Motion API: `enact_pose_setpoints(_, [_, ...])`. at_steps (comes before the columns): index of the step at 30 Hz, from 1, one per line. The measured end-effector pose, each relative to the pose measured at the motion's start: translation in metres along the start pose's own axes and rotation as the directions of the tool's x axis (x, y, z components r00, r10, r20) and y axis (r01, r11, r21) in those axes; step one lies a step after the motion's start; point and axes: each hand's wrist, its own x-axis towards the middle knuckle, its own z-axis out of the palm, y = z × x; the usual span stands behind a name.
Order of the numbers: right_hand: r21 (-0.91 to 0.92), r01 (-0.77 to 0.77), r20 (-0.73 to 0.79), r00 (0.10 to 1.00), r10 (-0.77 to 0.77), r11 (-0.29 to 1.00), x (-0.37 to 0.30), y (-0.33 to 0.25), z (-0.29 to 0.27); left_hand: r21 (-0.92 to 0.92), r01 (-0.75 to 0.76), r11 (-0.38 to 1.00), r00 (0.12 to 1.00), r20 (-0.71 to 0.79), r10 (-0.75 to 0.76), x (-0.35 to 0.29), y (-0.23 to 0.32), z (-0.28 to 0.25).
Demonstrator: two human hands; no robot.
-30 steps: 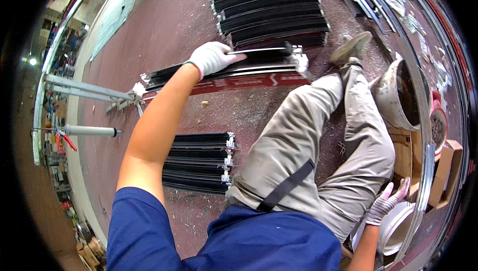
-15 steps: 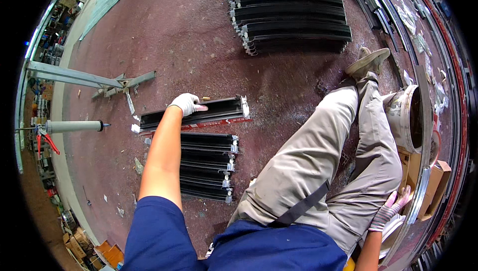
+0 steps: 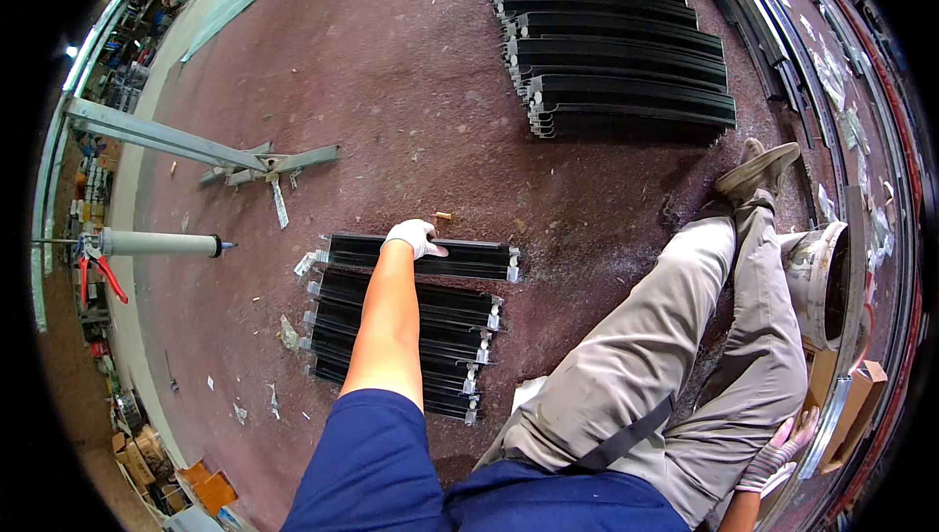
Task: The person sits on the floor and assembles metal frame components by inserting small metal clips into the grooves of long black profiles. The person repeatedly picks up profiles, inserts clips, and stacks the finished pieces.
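Left hand: the gloved left hand (image 3: 415,236) lies palm down on the topmost black panel (image 3: 421,258), fingers curled over its far long edge; the grip looks closed on the panel, though the fingertips are hidden behind the edge.
Left arm: a bare forearm under a blue sleeve reaches out from the lower edge across the stack.
Right hand: the gloved right hand (image 3: 778,449) rests at the lower right beside the person's thigh, fingers spread loosely and holding nothing that can be seen.
Held panel: long, narrow and black, with pale metal brackets at both ends; it lies flat on the floor (image 3: 391,92), at the far side of the near stack and touching it.
Near stack: a near stack of panels (image 3: 391,346) of the same kind lies side by side beneath the forearm, toward the lower left of the floor.
Far stack: a far stack of panels (image 3: 616,63), wider and overlapping, lies near the top edge of the floor, well apart from the hand.
Legs: grey trousers and a shoe (image 3: 755,170) stretch to the right.
Bucket: a pale bucket (image 3: 817,283) lies on its side just beside the knee.
Caulking gun: a caulking gun (image 3: 147,243) lies at the left edge of the floor.
Metal bracket: a grey metal bracket (image 3: 245,160) lies beyond it, toward the upper left.
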Motion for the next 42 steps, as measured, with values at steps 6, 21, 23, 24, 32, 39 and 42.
enact_pose_setpoints(6, [0.072, -0.017, 0.015, 1.000, 0.016, 0.997, -0.003, 0.004, -0.002, 0.017, -0.049, 0.999, 0.985, -0.166, 0.051, -0.012, -0.018, 0.035])
enact_pose_setpoints(21, [0.081, -0.015, -0.112, 0.993, 0.024, 0.997, -0.009, -0.042, 0.005, 0.293, -0.588, 0.754, 0.216, -0.841, 0.495, -0.007, 0.275, -0.106])
enact_pose_setpoints(23, [0.013, 0.061, -0.052, 0.997, -0.060, 0.998, 0.010, -0.057, 0.005, 0.354, -0.619, 0.701, 0.108, -0.846, 0.523, -0.004, 0.333, -0.136])
enact_pose_setpoints(24, [0.164, -0.003, -0.102, 0.995, 0.020, 0.986, 0.011, -0.062, 0.006, 0.370, -0.600, 0.709, 0.058, -0.864, 0.500, 0.007, 0.360, -0.140])
enact_pose_setpoints(32, [0.029, -0.016, -0.162, 0.987, 0.020, 0.999, 0.018, -0.075, -0.002, 0.140, -0.390, 0.910, 0.448, -0.834, 0.321, 0.109, 0.428, -0.169])
enact_pose_setpoints(39, [0.131, -0.065, -0.167, 0.982, 0.087, 0.989, -0.005, -0.057, 0.008, 0.206, -0.487, 0.849, 0.382, -0.824, 0.419, 0.076, 0.438, -0.209])
enact_pose_setpoints(42, [0.179, -0.053, -0.160, 0.984, 0.082, 0.982, 0.008, -0.062, 0.005, 0.284, -0.499, 0.819, 0.241, -0.862, 0.445, 0.048, 0.424, -0.213])
